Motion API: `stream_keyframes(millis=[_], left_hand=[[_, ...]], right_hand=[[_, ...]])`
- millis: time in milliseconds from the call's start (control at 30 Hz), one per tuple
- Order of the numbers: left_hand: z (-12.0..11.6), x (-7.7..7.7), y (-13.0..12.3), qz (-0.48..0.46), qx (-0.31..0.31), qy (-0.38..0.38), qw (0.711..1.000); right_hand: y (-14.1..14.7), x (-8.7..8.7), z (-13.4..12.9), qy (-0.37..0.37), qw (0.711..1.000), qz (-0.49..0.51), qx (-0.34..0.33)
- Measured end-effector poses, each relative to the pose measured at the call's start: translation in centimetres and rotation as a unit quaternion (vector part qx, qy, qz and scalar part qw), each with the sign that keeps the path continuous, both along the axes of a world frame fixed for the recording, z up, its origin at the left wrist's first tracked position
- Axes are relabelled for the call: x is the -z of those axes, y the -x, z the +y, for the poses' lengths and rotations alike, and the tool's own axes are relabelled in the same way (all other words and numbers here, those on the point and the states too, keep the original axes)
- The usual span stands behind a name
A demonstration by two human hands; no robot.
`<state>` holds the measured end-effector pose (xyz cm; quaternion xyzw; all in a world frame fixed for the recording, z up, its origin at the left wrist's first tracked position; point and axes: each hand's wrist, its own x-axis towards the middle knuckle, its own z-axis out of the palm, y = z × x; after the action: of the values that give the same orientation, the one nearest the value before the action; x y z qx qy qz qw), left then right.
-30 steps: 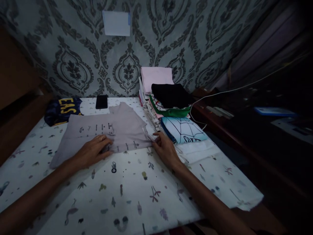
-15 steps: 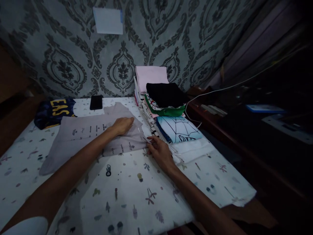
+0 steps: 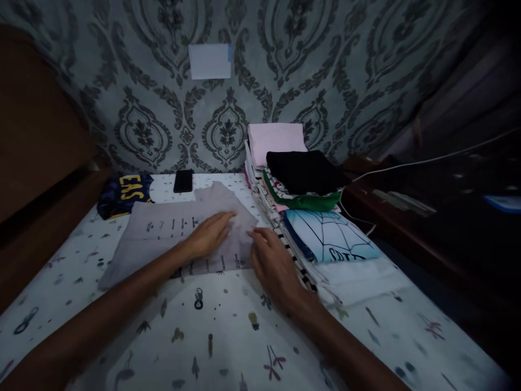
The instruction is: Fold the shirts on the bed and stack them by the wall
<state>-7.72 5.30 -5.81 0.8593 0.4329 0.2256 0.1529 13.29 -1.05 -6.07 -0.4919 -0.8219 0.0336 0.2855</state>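
Note:
A light grey T-shirt with small dark printed lettering lies partly folded on the patterned sheet. My left hand rests on its upper right part, palm down with the fingers stretched out. At the shirt's right edge, my right hand has its thumb and fingers curled together on the fabric. The fingertips there are slightly blurred, and how much cloth lies between them is hidden.
Right of the shirt stand stacked folded clothes, with a pink one, a black one and a spider-web print shirt. A phone and a dark blue garment lie at the back left. A white cable hangs on the right.
The view has turned left, so everything sits farther right. My left fingers have straightened on the shirt. My right hand stays at the shirt's right edge, where the cloth has shifted a little.

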Motion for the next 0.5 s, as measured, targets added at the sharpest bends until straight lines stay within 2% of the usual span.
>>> stream_keyframes(millis=[67, 100, 200, 300, 400, 500], left_hand=[[-1.8, 0.5, 1.0, 0.038, 0.01, 0.005, 0.999], [-2.6, 0.9, 1.5, 0.062, 0.008, 0.011, 0.998], [-3.7, 1.8, 3.7, 0.114, -0.017, 0.026, 0.993], [-3.6, 2.3, 7.5, 0.141, -0.057, 0.032, 0.988], [-3.0, 2.4, 12.7, 0.162, -0.107, 0.036, 0.98], [-1.7, 1.9, 17.7, 0.175, -0.163, 0.01, 0.971]], right_hand=[[2.1, 0.3, 2.2, 0.004, 0.997, -0.007, -0.077], [3.1, 0.6, 3.3, 0.022, 0.995, -0.02, -0.094], [4.7, 2.2, 6.2, 0.077, 0.992, -0.083, -0.062], [4.5, 3.3, 7.2, 0.088, 0.988, -0.125, -0.012], [4.0, 2.9, 7.2, 0.078, 0.988, -0.132, -0.002], [4.6, 1.2, 8.2, 0.084, 0.988, -0.131, 0.006]])
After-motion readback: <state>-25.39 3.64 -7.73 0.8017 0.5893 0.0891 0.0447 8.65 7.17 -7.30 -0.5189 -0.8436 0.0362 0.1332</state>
